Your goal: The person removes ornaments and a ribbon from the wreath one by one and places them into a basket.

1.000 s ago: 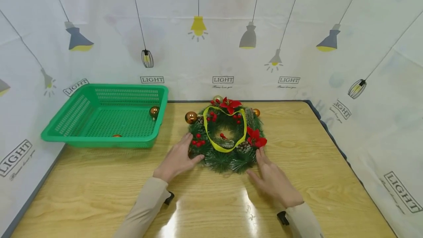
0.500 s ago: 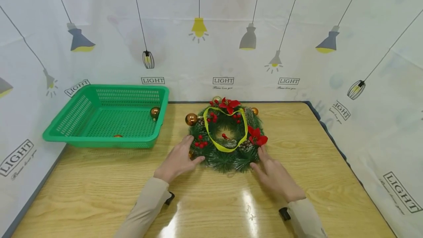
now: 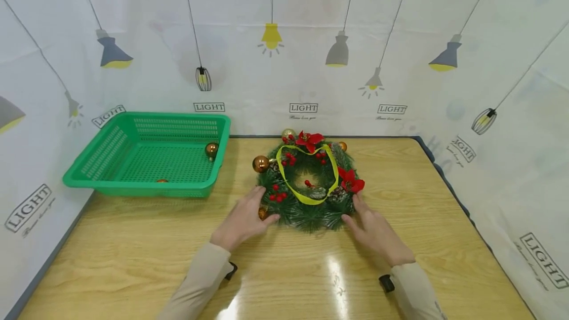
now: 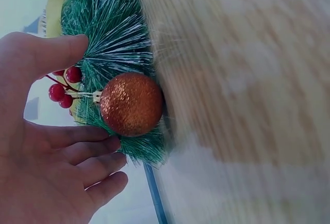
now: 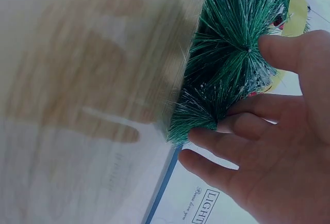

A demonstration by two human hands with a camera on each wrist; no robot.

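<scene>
A green Christmas wreath (image 3: 306, 219) lies on the table, trimmed with red poinsettias (image 3: 351, 181), red berries, pinecones and shiny baubles. A loop of yellow ribbon (image 3: 308, 200) lies across its middle. My left hand (image 3: 240, 221) is at the wreath's near left side, fingers loosely extended along the outer edge. Between its thumb and fingers a glittery orange bauble (image 4: 131, 104) sticks out from the needles. At the near right side, my right hand (image 3: 378, 236) has its fingertips against the green needles (image 5: 227, 74), thumb spread apart. Neither hand curls round anything.
To the left stands a green plastic basket (image 3: 146, 191). Inside it are a copper bauble (image 3: 211, 150) and another orange bauble (image 3: 162, 180), partly hidden by the near wall. A printed backdrop (image 3: 249, 88) rises along the table's (image 3: 426, 211) back and sides.
The wreath has turned slightly counterclockwise between my hands. Its glittery orange bauble now shows beside my left hand, where the hand hid it before. The view has shifted a little.
</scene>
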